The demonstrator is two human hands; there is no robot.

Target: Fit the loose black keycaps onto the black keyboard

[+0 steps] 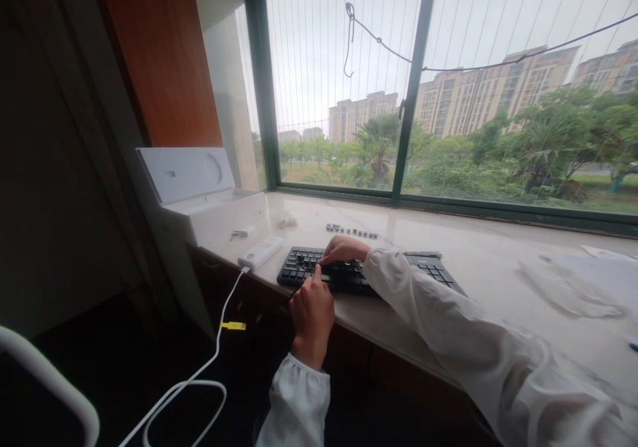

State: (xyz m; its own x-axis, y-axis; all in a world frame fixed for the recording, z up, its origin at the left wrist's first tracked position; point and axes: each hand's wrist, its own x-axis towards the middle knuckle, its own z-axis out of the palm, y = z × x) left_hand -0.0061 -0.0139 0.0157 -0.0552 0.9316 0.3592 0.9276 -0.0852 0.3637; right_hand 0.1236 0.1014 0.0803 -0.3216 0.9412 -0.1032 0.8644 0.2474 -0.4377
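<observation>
A black computer keyboard (301, 261) lies on the pale stone windowsill, with some keycaps off its middle part. My right hand (343, 249) reaches over it from the right, fingertips pinched together low on the keys; whatever is in the pinch is hidden. At the keyboard's front edge is my left hand (312, 309), its index finger stretched onto the keys beside the right fingertips. Its other fingers are curled, and I cannot see what they hold, if anything. Behind the keyboard, several loose keycaps (355, 231) stand in rows.
Left of the keyboard lies a white power bank-like device (260, 252) with a white cable (219, 341) hanging off the sill. An open white box (219, 208) and a small white piece (244, 232) stand farther left. Crumpled clear plastic (568, 287) lies right. The window (339, 191) borders the back.
</observation>
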